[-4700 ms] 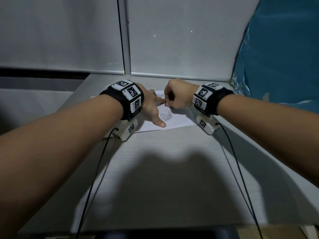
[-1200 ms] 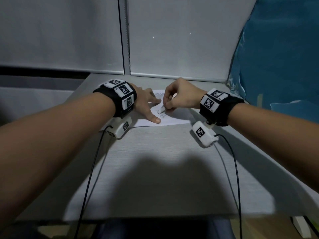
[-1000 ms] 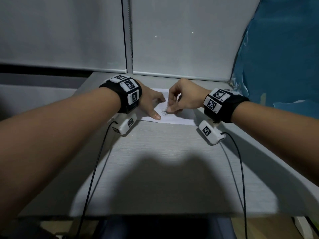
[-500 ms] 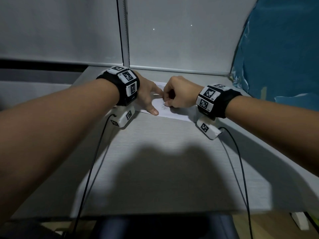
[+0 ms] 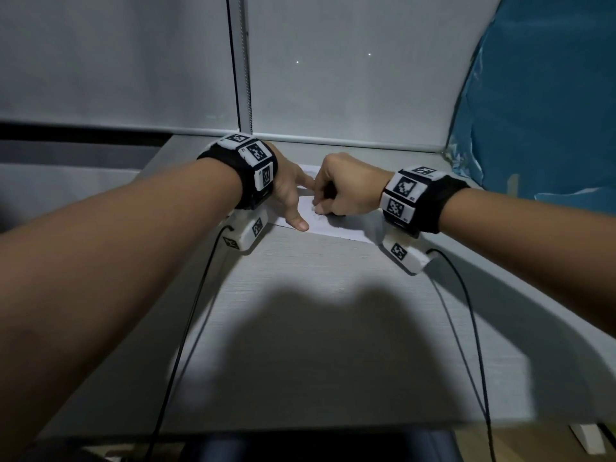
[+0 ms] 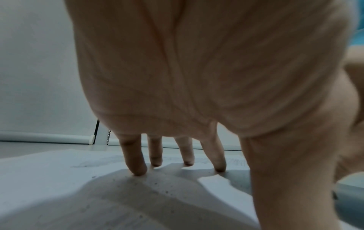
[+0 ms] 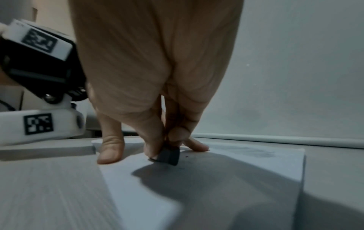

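Sheet of paper [image 5: 336, 230] lying flat at the far end of the grey desk [image 5: 333, 311]; all positions are given relative to this sheet. The left hand [image 5: 288, 195] is pressing on the sheet's left part, its grip wide, with straight, spread fingers [image 6: 135, 161] resting their tips on the paper. The right hand [image 5: 348, 193] is working over the sheet's middle, its grip narrow, thumb and fingers pinching a small dark block [image 7: 169, 156] whose lower edge is touching the paper. In the head view the curled right knuckles are hiding this block; only the right wrist view is showing it. Dark specks [image 6: 155, 183] and faint grey smudges are lying on the sheet around the left fingertips. Behind the sheet a pale roller blind [image 5: 333, 78] is hanging down to the desk's back edge; to the right of the sheet a blue covering [image 5: 550, 111] is rising. Black cables [image 5: 185, 328] are trailing from the wrist units across the desk, away from the sheet's near edge.
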Tool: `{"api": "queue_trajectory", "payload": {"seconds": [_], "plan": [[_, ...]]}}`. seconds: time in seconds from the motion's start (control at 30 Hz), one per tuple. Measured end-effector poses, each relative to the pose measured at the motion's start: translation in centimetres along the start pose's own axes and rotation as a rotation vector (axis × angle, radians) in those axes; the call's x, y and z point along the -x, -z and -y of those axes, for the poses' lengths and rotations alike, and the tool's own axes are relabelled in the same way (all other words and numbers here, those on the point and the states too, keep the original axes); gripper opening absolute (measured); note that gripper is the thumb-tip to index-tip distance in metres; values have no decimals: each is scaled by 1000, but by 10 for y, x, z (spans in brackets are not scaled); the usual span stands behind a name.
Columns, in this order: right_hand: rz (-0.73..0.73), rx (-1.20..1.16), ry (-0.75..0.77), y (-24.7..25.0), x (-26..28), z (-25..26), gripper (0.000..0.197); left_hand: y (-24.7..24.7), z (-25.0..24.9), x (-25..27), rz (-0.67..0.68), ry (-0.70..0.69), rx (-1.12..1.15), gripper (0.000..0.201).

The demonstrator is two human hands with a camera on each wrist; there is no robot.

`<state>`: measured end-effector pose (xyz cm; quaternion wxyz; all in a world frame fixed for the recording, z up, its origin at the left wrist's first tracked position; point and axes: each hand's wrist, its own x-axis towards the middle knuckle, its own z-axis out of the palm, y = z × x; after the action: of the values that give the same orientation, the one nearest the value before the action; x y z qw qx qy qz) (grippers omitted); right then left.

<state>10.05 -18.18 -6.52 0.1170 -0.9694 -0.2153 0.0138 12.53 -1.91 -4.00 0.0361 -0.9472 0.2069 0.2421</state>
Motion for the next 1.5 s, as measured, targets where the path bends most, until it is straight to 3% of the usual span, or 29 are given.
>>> {"api": "queue_trajectory", "payload": {"seconds": [0.1, 0.27, 0.43, 0.67, 0.87, 1.03, 1.23, 1.4, 1.5], "plan": [[38, 17, 32, 2, 3, 3, 4, -1, -1, 0, -6, 4, 6, 100], [-67, 13, -42, 1, -6, 0, 10, -1, -4, 3, -29, 20, -13, 106], [19, 11, 65, -2, 5, 12, 6, -1, -4, 6, -5, 4, 58, 94], [-37, 9, -1, 3, -4, 7, 8, -1, -4, 5, 0, 26, 40, 106], [66, -45, 57, 2, 12, 16, 7, -2, -5, 5, -36, 1, 23, 85], [-7, -11, -19, 7, 2, 0, 8, -1, -5, 3, -20, 11, 11, 106], [54, 9, 76, 2, 17, 14, 8, -1, -5, 3, 2, 20, 43, 95], [11, 20, 18, 7, 5, 1, 4, 0, -6, 1, 17, 30, 48, 109], [8, 25, 48, 1, 9, 3, 7, 0, -5, 2, 22, 28, 60, 102]]}}
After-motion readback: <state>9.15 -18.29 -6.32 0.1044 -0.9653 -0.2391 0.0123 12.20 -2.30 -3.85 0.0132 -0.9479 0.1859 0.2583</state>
